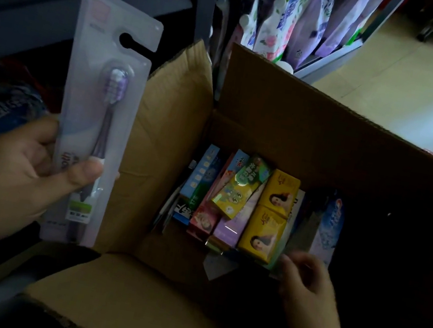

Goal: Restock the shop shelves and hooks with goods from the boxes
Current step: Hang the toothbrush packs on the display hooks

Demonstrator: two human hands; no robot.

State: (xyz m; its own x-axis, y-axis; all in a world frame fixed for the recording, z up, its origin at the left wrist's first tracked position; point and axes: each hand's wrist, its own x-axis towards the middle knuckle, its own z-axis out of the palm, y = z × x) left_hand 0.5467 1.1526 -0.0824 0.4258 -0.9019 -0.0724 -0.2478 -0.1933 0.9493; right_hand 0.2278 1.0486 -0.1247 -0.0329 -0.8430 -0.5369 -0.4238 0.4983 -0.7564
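The left hand (15, 166) holds a packaged toothbrush (98, 120) upright, its grip pinching the lower part of the pack between thumb and fingers, left of the open cardboard box (290, 113). Inside the box stand toothpaste cartons (236, 193), two yellow ones (269, 216) among them. The right hand (307, 284) reaches into the box beside the yellow cartons; it is blurred, so I cannot tell its grip. Behind, refill pouches (296, 16) stand on a shelf (329, 58).

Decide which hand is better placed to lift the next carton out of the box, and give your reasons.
The right hand. It is already down inside the cardboard box, fingers at the yellow cartons. The left hand is outside the box, holding a packaged toothbrush.
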